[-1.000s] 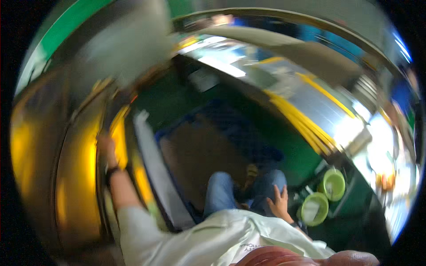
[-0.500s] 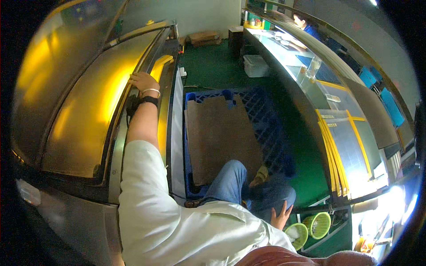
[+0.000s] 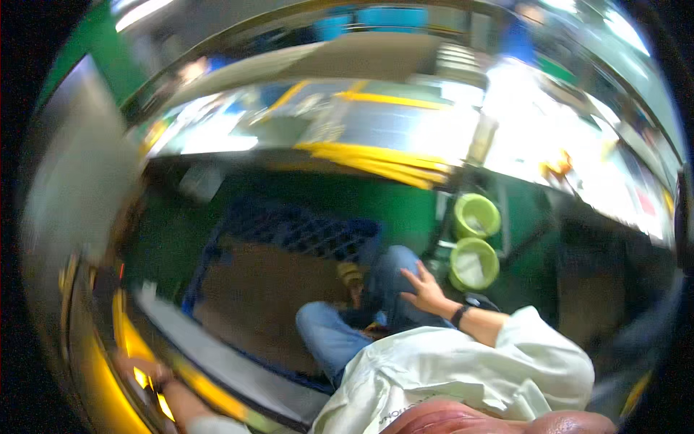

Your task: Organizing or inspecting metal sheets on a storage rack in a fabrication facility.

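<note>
My left hand (image 3: pixel 139 364) lies at the lower left on the edge of the yellow-lit machine (image 3: pixel 108 390), next to a yellow strip. Motion smears its fingers, so I cannot make out whether they grip anything. My right hand (image 3: pixel 426 289) rests on my jeans at the right knee (image 3: pixel 396 271), its fingers spread and nothing in them. A black band circles the right wrist. Just to the right of that hand stand two lime-green baskets (image 3: pixel 473 267), with white stuff inside the nearer one.
A blue plastic pallet (image 3: pixel 296 228) with a brown board (image 3: pixel 253 289) on it lies on the green floor before me. Beyond runs a brightly lit bench (image 3: pixel 282 134) with yellow-edged frames (image 3: pixel 383 160) jutting over its edge. A translucent bin (image 3: pixel 202 179) stands beneath it.
My view has swung to the right, bringing the baskets and bench to the centre. The left hand stays at the machine's edge. My right hand still rests on the knee, its arm now showing.
</note>
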`<state>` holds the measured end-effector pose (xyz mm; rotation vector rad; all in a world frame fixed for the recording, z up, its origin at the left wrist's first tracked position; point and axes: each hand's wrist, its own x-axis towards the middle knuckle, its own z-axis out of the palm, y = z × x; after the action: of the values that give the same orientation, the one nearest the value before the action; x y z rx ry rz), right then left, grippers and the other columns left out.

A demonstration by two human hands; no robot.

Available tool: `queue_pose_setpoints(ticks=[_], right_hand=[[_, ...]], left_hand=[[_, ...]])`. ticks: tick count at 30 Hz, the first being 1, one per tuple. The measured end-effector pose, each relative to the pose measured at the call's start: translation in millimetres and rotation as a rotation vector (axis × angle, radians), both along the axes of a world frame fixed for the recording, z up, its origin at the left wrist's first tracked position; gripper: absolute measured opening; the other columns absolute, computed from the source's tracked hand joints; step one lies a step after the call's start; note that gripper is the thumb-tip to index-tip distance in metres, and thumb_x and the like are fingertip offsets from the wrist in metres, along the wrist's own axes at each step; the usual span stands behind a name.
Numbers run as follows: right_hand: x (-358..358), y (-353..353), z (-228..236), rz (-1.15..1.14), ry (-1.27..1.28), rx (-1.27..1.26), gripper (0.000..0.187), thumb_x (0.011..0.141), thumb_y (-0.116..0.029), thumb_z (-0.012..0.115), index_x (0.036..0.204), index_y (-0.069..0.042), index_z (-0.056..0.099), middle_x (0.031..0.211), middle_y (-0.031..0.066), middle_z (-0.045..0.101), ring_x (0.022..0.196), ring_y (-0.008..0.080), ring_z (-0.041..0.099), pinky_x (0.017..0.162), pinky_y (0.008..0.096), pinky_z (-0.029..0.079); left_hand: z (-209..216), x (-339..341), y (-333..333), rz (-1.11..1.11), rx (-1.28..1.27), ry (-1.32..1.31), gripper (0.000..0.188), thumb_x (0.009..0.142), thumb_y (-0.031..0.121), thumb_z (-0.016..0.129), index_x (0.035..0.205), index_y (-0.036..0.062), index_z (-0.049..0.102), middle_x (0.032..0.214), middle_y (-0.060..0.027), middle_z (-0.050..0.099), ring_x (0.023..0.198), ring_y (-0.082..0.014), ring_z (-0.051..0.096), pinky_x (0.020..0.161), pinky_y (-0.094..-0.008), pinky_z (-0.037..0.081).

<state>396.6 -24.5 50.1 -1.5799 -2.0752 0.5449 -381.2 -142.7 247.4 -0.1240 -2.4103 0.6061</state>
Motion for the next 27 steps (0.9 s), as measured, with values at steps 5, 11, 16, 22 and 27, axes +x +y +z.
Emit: queue_pose_setpoints(ticks=[5, 11, 16, 22, 27], right_hand=[[5, -6, -6, -0.042, -0.119, 0.038, 0.073, 0.082, -0.038, 0.067, 0.145, -0.026, 0.031, 0.147, 0.032, 0.021, 0.13, 0.0492, 0.033, 0.107, 0.0491, 0.034], [2, -23, -9, -0.054, -0.241, 0.06, 0.078, 0.08, -0.039, 0.068, 0.146, -0.027, 0.029, 0.149, 0.0303, 0.017, 0.129, 0.0544, 0.029, 0.104, 0.0563, 0.032], [8, -50, -1, 0.059, -0.339, 0.11, 0.068, 0.079, -0.037, 0.067, 0.141, -0.027, 0.041, 0.152, 0.0242, 0.016, 0.132, 0.0559, 0.023, 0.103, 0.0595, 0.031], [-1, -49, -5, 0.193, -0.502, 0.202, 0.032, 0.077, -0.028, 0.062, 0.108, -0.018, 0.068, 0.145, 0.0215, 0.033, 0.134, 0.0446, 0.027, 0.109, 0.0587, 0.023], [-10, -46, -21, 0.29, -0.424, 0.216, 0.025, 0.076, -0.023, 0.06, 0.097, -0.012, 0.068, 0.133, 0.0229, 0.047, 0.133, 0.033, 0.036, 0.114, 0.0511, 0.018]], left_hand=[[-44, 66, 63, -0.18, 0.063, -0.124, 0.058, 0.091, 0.05, 0.042, 0.138, 0.0142, 0.042, 0.144, -0.0161, 0.033, 0.135, -0.0365, 0.019, 0.1, -0.0618, 0.028], [-197, 305, 122, -0.683, 0.045, -0.759, 0.069, 0.087, 0.058, 0.043, 0.14, 0.0136, 0.041, 0.147, -0.0199, 0.031, 0.134, -0.0453, 0.028, 0.099, -0.0596, 0.036], [-302, 393, 116, -0.766, 0.539, -1.369, 0.063, 0.098, 0.046, 0.032, 0.131, -0.0055, 0.046, 0.137, -0.0297, 0.042, 0.126, -0.0421, 0.042, 0.106, -0.046, 0.033], [-296, 402, 93, -1.148, 0.293, -1.129, 0.058, 0.095, 0.042, 0.045, 0.137, 0.0018, 0.043, 0.142, -0.0276, 0.036, 0.129, -0.0456, 0.036, 0.105, -0.051, 0.034], [-264, 421, 73, -1.094, 0.149, -1.054, 0.043, 0.09, 0.035, 0.055, 0.132, 0.0249, 0.054, 0.152, -0.0149, 0.024, 0.135, -0.0434, 0.027, 0.101, -0.0586, 0.035]])
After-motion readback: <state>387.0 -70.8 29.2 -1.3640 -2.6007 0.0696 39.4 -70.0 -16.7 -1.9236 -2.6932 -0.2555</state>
